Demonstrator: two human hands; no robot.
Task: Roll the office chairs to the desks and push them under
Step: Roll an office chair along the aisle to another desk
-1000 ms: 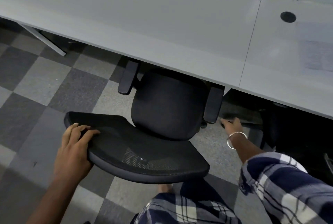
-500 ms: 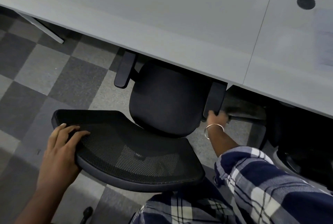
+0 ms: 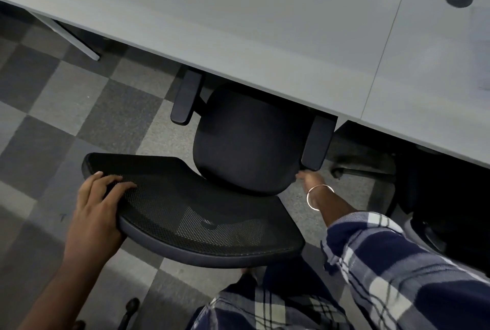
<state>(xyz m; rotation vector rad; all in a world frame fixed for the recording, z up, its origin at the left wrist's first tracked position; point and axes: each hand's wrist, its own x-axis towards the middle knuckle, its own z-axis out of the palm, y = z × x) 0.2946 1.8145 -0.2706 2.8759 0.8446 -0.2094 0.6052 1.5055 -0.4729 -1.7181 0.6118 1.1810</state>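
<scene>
A black office chair stands with its seat (image 3: 246,144) partly under the front edge of the grey desk (image 3: 238,24). Its mesh backrest (image 3: 198,210) curves towards me at the near side. My left hand (image 3: 98,213) grips the left end of the backrest's top edge, fingers laid over the mesh. My right hand (image 3: 311,179) reaches down just below the right armrest (image 3: 316,141), at the seat's rim, and its fingertips are hidden there. The left armrest (image 3: 185,98) pokes out from under the desk edge.
A second dark chair (image 3: 437,197) sits under the adjoining desk on the right, one of its base legs (image 3: 358,171) stretching towards my chair. A slanted desk leg (image 3: 66,35) stands at the far left. Chequered carpet lies to the left. A caster (image 3: 131,305) shows near my feet.
My right hand has dropped from the underside of the right armrest to the seat's rim below it. The left hand keeps its hold on the backrest. The chair has barely shifted.
</scene>
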